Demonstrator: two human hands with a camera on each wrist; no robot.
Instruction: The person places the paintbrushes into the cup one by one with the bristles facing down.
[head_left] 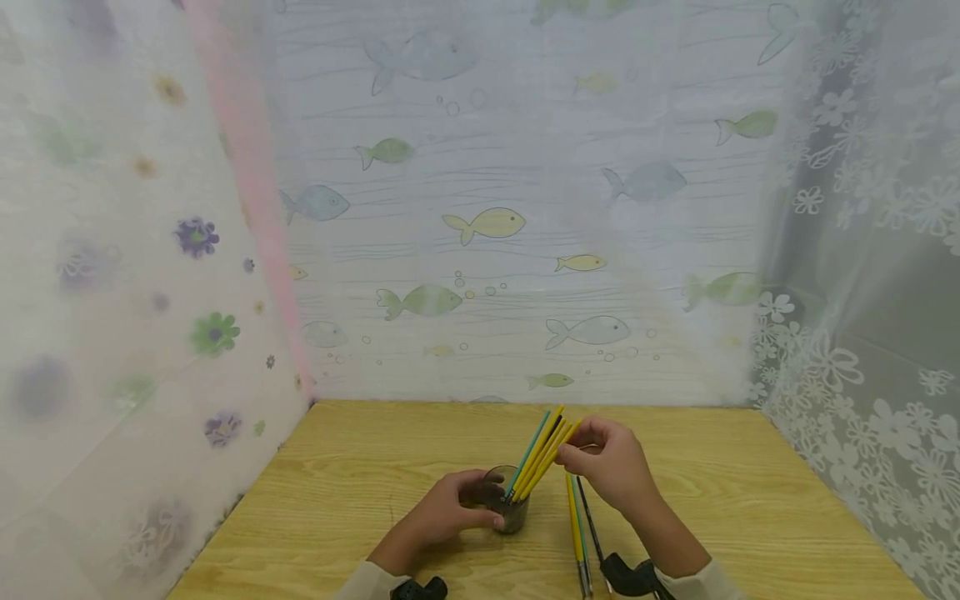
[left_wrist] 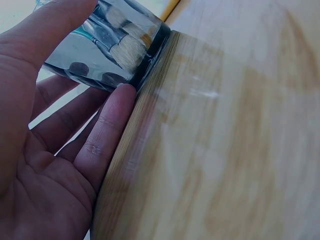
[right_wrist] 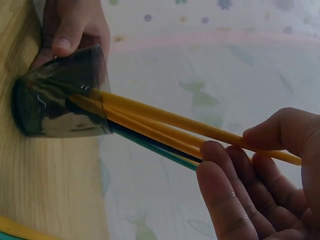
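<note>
A smoky see-through glass (head_left: 513, 522) stands on the table with several paintbrushes in it, bristles (left_wrist: 129, 53) down. Their yellow, teal and black handles lean out to the right. My left hand (head_left: 442, 510) holds the glass from the left, thumb on the near side and fingers around the far side. Above the rim, my right hand (head_left: 617, 468) pinches the upper end of one yellow paintbrush (right_wrist: 175, 119) between thumb and fingers. The other handles (right_wrist: 160, 151) run close to the fingertips in the right wrist view. The pinched brush's lower end is inside the glass.
Several loose paintbrushes (head_left: 576, 521) with yellow, teal and black handles lie on the wood-grain table (head_left: 360, 467), right of the glass and near the right wrist. A fish-patterned curtain (head_left: 487, 333) hangs behind; flowered sheets (head_left: 150, 333) stand at both sides.
</note>
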